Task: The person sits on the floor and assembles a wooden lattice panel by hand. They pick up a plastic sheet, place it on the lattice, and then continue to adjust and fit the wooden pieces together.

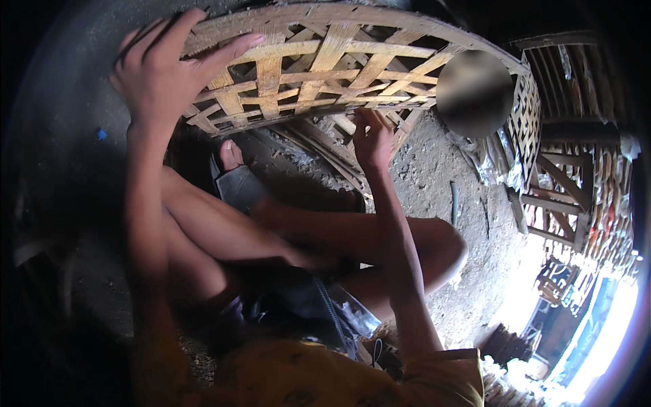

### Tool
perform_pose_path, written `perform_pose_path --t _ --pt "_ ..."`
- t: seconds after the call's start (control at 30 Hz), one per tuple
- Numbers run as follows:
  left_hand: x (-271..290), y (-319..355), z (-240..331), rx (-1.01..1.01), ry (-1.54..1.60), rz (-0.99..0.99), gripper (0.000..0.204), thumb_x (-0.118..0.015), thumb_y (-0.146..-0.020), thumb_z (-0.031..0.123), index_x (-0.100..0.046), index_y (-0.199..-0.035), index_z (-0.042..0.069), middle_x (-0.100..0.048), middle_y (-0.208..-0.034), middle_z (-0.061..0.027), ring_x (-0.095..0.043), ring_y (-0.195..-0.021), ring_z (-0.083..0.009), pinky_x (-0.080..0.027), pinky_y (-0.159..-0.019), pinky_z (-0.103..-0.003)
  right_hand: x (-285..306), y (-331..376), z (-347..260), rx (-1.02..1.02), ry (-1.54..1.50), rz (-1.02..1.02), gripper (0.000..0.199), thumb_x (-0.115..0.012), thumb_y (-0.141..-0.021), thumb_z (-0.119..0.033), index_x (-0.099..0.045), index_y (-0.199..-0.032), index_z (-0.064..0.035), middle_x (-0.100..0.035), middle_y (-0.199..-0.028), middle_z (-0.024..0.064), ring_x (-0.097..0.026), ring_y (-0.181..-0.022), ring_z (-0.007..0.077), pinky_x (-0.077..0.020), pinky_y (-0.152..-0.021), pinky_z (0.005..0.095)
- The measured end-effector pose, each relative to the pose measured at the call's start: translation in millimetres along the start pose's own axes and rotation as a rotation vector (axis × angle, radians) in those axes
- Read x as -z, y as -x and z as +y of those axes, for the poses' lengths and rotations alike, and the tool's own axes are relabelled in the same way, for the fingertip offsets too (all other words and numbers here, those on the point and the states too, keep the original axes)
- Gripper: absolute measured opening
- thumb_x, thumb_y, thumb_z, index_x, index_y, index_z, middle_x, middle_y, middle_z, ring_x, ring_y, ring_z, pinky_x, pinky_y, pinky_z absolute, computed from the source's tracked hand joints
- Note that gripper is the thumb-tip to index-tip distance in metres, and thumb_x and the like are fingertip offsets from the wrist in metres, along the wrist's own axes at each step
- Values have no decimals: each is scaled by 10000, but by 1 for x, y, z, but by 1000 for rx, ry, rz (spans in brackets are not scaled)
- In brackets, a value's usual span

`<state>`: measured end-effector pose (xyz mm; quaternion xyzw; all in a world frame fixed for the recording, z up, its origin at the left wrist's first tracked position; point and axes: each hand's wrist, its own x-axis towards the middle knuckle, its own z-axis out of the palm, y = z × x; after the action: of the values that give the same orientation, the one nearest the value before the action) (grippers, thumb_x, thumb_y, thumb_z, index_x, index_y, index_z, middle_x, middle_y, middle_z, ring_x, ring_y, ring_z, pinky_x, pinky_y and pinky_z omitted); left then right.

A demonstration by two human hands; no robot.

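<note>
A large open-weave bamboo piece point(268, 78), like a basket wall, stands in front of me with a thick curved rim along its top. At its left end my left hand point(163, 71) rests against the rim, fingers and thumb stretched apart. The left thumb reaches over the front of the weave. My right hand point(373, 139) has its fingers bent together in a pinch at the lower edge of the weave, near the middle. Anything thin between those fingertips is too small to make out.
My bent legs point(230, 224) and a dark sandal point(237, 182) are below the weave. Flat bamboo strips point(329, 152) lie behind my right hand on the earthen floor point(434, 169). Another woven piece point(525, 125) and a wooden frame point(559, 197) stand right. A blurred disc covers part.
</note>
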<state>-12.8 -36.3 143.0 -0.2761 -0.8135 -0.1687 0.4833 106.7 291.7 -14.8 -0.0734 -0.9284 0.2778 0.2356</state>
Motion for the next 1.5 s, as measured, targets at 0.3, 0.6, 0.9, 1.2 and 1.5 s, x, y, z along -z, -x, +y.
perform_pose_path --t 0.3,0.6,0.9,1.2,1.5 --pt "-11 17 -31 -9 95 22 348 -910 -760 338 -678 -719 81 -632 -611 -10 -506 -469 -116 -373 -411 -241 -3 -5 -8 92 28 11 131 -604 -962 -28 -725 -1012 -36 -741 -930 141 -740 -831 291 -573 -757 391" --pt "-20 22 -13 81 322 57 415 -934 -737 294 -588 -613 102 -648 -588 -15 -510 -438 -63 -334 -389 -212 -2 -7 -1 62 54 43 141 -646 -949 -69 -749 -1042 -42 -763 -925 137 -751 -837 293 -578 -751 379" --pt "3 9 14 -38 359 -43 433 -948 -717 283 -580 -618 77 -627 -556 -28 -517 -427 -72 -350 -391 -226 -3 0 1 85 88 3 159 -645 -953 -73 -763 -1057 -47 -764 -898 139 -762 -787 263 -573 -709 371" --pt "12 -1 27 -65 260 -17 416 -953 -704 271 -597 -637 66 -621 -550 -33 -532 -436 -70 -374 -394 -235 -5 1 -4 103 122 22 165 -639 -962 -73 -757 -1072 -39 -764 -925 162 -764 -800 278 -576 -699 371" --pt "1 3 29 -116 273 -45 446 -938 -711 386 -620 -639 81 -591 -517 6 -516 -404 -67 -362 -375 -224 -10 16 3 44 92 -40 185 -637 -944 -41 -767 -1076 -47 -766 -967 177 -765 -890 306 -591 -769 377"
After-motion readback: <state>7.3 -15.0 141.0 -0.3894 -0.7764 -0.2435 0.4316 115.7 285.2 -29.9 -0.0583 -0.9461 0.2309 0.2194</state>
